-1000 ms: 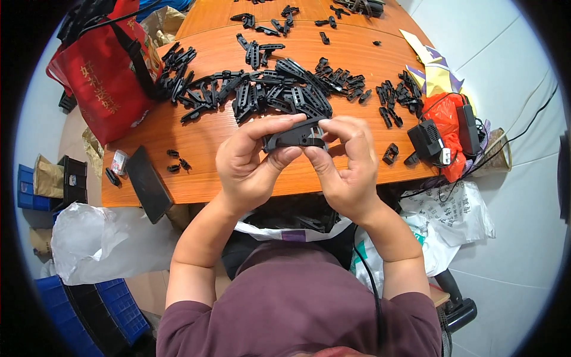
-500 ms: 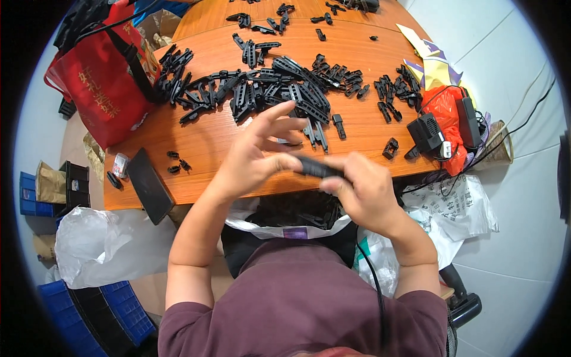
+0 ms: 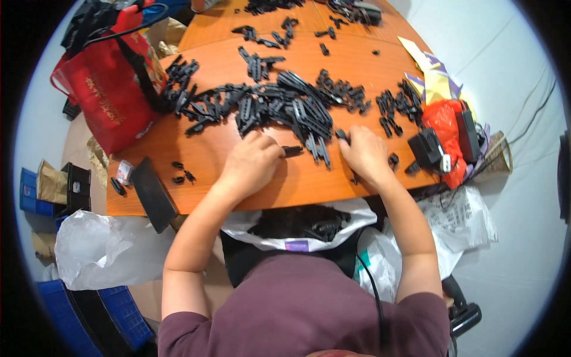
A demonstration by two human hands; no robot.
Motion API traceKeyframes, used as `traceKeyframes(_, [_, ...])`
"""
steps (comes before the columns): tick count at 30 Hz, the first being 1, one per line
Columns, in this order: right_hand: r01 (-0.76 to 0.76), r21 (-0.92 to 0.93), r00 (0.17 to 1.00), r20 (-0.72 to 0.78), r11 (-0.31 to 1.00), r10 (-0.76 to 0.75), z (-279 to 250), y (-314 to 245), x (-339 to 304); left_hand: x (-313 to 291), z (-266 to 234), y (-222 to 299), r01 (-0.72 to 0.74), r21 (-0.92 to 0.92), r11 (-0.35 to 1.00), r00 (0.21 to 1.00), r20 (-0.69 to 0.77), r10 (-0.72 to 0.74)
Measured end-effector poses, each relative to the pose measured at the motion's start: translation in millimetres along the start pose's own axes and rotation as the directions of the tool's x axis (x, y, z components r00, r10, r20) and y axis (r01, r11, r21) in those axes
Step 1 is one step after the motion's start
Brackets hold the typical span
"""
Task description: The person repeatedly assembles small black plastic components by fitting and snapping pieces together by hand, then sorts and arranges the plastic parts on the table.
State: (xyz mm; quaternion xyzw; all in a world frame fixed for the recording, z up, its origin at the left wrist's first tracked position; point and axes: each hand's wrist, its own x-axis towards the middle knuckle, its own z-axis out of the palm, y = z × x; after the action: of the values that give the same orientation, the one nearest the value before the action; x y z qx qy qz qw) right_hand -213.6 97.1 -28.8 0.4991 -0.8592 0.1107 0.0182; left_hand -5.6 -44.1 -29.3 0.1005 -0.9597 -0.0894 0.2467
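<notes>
My left hand [image 3: 253, 162] rests low over the table, its fingers closed on the end of a short black plastic part [image 3: 292, 151]. To its right, my right hand [image 3: 364, 153] is closed with thumb and fingers at a small black plastic clip [image 3: 342, 135]. Just beyond both hands spreads a heap of long, slotted black plastic strips [image 3: 309, 113]. A couple of strips [image 3: 321, 152] stick out of it toward me, between the hands. The undersides of my fingers are hidden.
An open white bag [image 3: 279, 243] of black parts lies at my lap, against the table edge. A red bag [image 3: 110, 95] and a dark flat tablet-like slab [image 3: 153, 193] are left. Black adapters [image 3: 425, 147] and a red plastic bag [image 3: 443, 122] sit right, beside small-clip piles [image 3: 398, 101].
Both hands have parted and come down to the tabletop. The black piece held between them is no longer in them. Each hand has closed on a part lying on the table.
</notes>
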Motion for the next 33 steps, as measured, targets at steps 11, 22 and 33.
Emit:
traceKeyframes(11, [0.159,0.961,0.976,-0.119,0.227,-0.184,-47.6,-47.9,-34.7,11.2,-28.4,2.7,0.508,-0.861,0.028,0.814,0.469,-0.343])
traceKeyframes(22, [0.628,0.526,0.754,-0.592,0.574,-0.284,-46.7,-62.9,-45.7,17.6,-40.0,30.3,-0.052,-0.691,0.721,0.992,-0.12,-0.043])
traceKeyframes(33, [0.458,0.629,0.885,-0.39,0.628,-0.255,-51.3,-62.1,-49.2,4.8,-39.5,44.6,-0.117,-0.364,0.924,0.983,-0.173,0.056])
